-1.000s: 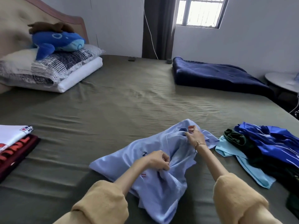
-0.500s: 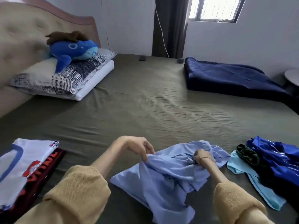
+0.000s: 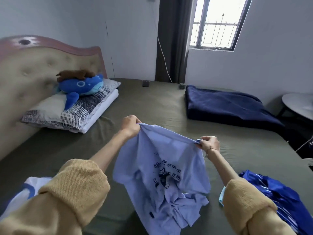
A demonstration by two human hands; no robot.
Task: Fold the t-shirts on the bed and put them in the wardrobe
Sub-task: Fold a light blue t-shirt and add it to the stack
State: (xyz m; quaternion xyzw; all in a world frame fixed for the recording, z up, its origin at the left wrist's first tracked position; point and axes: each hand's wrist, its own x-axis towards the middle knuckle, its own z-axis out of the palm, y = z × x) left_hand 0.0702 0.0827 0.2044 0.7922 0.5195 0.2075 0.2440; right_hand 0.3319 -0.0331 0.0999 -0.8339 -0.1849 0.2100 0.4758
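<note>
Across most of the room stretches the bed (image 3: 152,106), its olive-green sheet creased and running back to a padded tan headboard (image 3: 33,73) with a pinkish rim. Next in bulk, a dark navy blanket (image 3: 228,106) lies folded flat on the far right part of the mattress. On the left by the headboard, two pillows (image 3: 71,112) are stacked, the upper one printed in a black-and-white check, and on them rests a blue whale plush (image 3: 81,85) with a brown plush toy (image 3: 74,74) lying over its back. A grey curtain (image 3: 172,39) hangs beside the barred window (image 3: 218,24).

Closer in, the light blue t-shirt (image 3: 162,168) is raised above the near part of the bed, its top edge stretched between both hands and its lower half bunched on the sheet. Dark printing shows on the cloth: small drawings and a few lines of Chinese characters, too blurred to read with confidence. The left hand (image 3: 130,126) clenches the upper left corner; the right hand (image 3: 209,144), a thin bracelet at its wrist, pinches the upper right corner. Both sleeves are mustard yellow.

At the right edge lies a shiny royal blue garment (image 3: 279,195) beside a pale turquoise one (image 3: 221,197). At the lower left, a white shirt with blue trim (image 3: 25,190) peeks from behind the left sleeve.
</note>
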